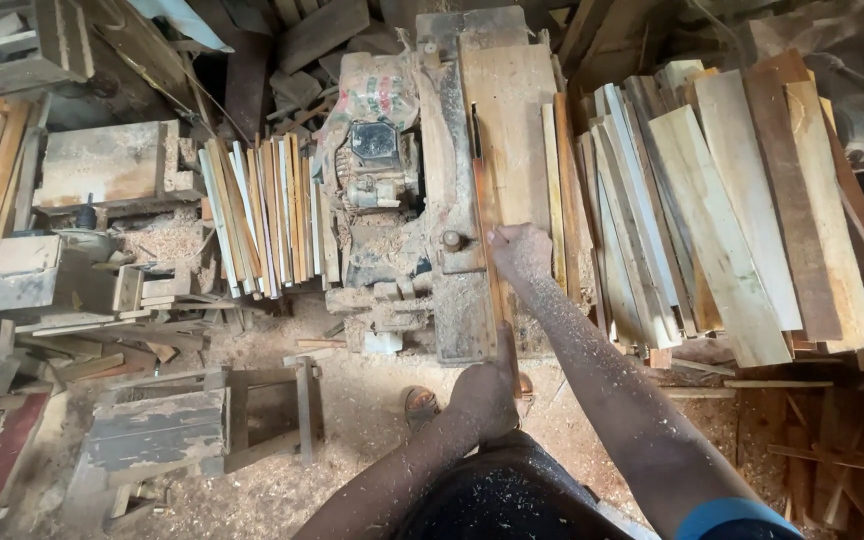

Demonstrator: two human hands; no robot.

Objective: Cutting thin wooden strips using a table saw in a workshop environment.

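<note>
Roughly midway, the narrow wooden strip (493,250) lies along the saw counter (457,300), right hand (519,250) pressing flat on it, left hand (484,395) closed around its near end, much length apparently uncut.

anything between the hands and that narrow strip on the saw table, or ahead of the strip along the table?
Nothing between: both hands are already on the narrow strip. The right hand presses on its middle; the left hand holds its near end. Ahead, the table top beside the fence looks bare apart from sawdust; the blade isn't discernible.
</note>
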